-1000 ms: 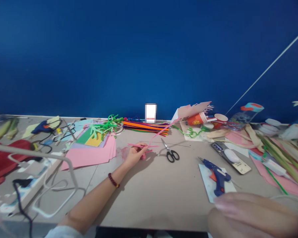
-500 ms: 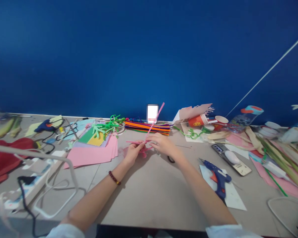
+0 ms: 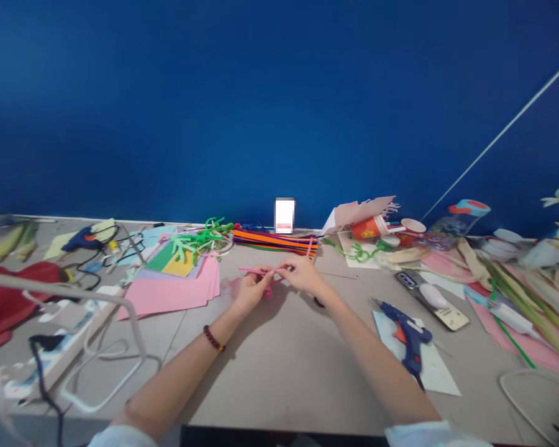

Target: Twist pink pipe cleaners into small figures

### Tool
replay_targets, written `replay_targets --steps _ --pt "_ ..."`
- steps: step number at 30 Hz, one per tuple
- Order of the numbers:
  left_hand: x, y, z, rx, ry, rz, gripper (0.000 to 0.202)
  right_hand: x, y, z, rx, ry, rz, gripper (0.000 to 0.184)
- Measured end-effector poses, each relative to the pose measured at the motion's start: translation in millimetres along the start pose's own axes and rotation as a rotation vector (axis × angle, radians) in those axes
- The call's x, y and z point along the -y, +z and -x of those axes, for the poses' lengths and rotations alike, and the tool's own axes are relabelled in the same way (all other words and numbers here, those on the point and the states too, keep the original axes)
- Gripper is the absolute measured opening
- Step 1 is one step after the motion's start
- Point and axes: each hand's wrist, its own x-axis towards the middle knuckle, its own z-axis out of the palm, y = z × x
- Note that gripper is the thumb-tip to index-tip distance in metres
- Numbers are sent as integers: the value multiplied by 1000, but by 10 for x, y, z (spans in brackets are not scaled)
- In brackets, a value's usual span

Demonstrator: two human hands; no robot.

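Over the middle of the table, my left hand pinches a pink pipe cleaner, whose end sticks out to the left. Close beside it, my right hand has its thumb and forefinger closed on the same pink pipe cleaner, the fingertips of both hands almost meeting. A pink length rises behind the right hand. Below the fingers hangs a small pink bent part, partly hidden by my left hand. Beyond the hands lies a bundle of orange, purple and dark pipe cleaners.
Pink paper sheets and green pipe-cleaner shapes lie left. A power strip with cables stands nearer. On the right are a blue glue gun, a phone, paper cups and dried leaves. A lit screen stands at the back.
The pink strand that stood up steeply between my hands has swung down to the right, behind my right hand. My right hand's fingers have drawn close to my left fingertips.
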Motion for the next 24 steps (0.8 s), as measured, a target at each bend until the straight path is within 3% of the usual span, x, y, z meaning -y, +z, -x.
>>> replay_targets --steps 5,9,12,18,24 --pt "-8 -19 0 -8 81 -109 29 17 55 10 45 312 -244 18" --pt "-84 -50 -4 -12 64 -70 29 39 17 -6 141 353 -546 19" --pt "-123 -80 -17 40 -13 27 32 25 -50 -13 186 221 -535 21" --pt "-40 -121 -64 88 -81 132 29 19 -123 9 -10 -139 -28 41" --pt "-41 -106 -47 136 -121 222 27 114 -124 38 -8 -347 293 29"
